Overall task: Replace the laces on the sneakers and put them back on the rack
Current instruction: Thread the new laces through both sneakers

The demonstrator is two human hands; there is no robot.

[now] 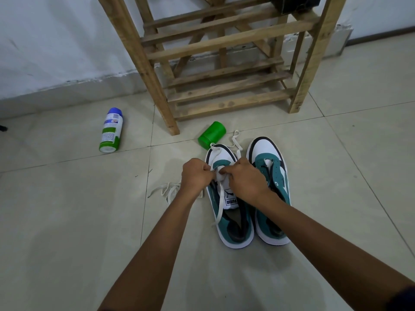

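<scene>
While both sneakers sit on the floor before the rack [226, 63], I judge lacing barely begun; my left hand [195, 175] and right hand [244, 179] pinch the white lace [221, 196] at the left sneaker [231, 223]; the right sneaker [272, 176] looks unlaced.

spray can [111, 130] lying on floor | green cap [211, 135] (on side) nr rack leg
</scene>
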